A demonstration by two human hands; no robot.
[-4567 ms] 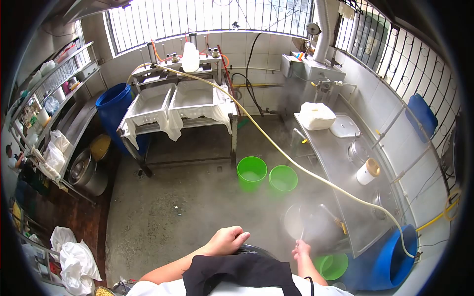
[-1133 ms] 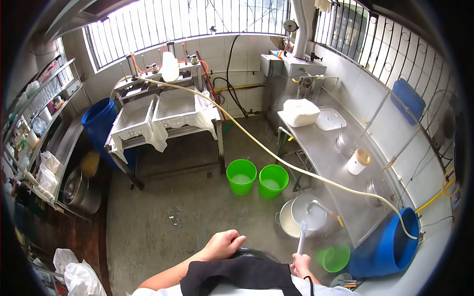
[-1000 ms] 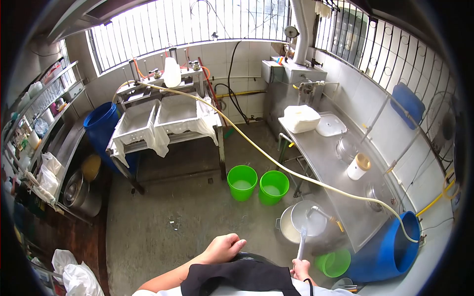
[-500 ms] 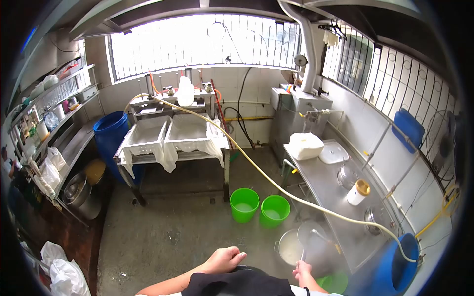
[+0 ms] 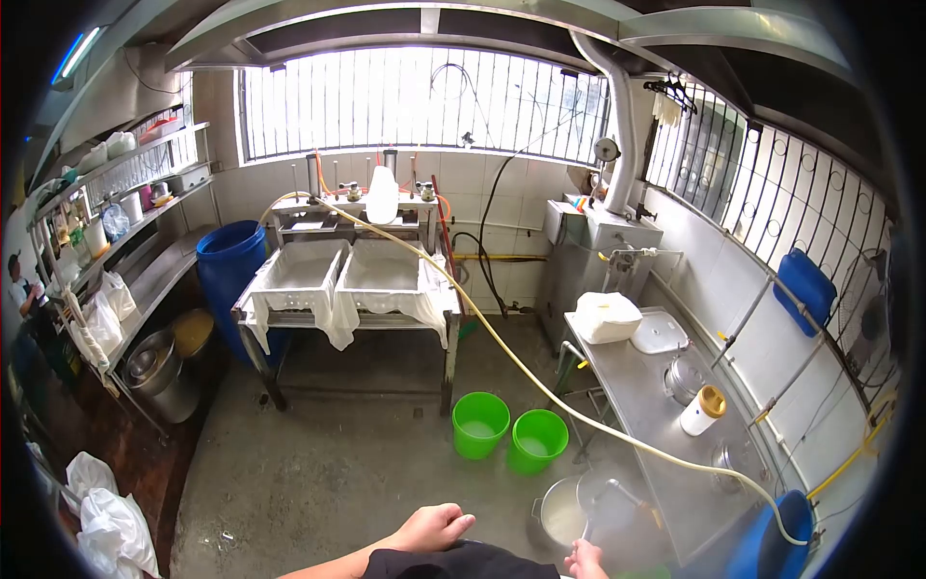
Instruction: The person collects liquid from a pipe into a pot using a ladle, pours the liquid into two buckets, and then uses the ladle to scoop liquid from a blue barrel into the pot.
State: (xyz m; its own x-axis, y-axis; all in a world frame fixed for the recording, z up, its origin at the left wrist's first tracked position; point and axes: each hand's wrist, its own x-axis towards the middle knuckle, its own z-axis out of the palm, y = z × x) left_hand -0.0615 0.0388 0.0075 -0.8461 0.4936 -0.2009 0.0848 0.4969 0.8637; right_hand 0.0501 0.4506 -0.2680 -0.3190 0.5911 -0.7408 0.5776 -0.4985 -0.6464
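Note:
My left hand [image 5: 438,527] is closed in a loose fist at the bottom centre, in front of the dark apron [image 5: 453,563]; whatever may be inside it is hidden. To its right my right hand [image 5: 584,560] grips the handle of a long-handled metal ladle [image 5: 600,497]. The round head of the ladle is over the right side of a metal pot [image 5: 542,521] holding pale liquid. Steam or haze blurs the ladle and the pot's right side. Two green buckets [image 5: 480,425] [image 5: 538,442] with pale liquid stand on the floor beyond the pot.
A steel table [image 5: 666,463] at right bears a white-and-brown container [image 5: 703,410] and a white jug [image 5: 608,317]. A pale hose [image 5: 521,364] crosses the room to a blue barrel [image 5: 772,540]. Cloth-lined trays [image 5: 386,270] stand at the back. Another person [image 5: 21,288] is at far left.
The view has tilted up slightly, so the room sits lower in the picture. The ladle's head is a little further right over the pot, and my right hand still holds it.

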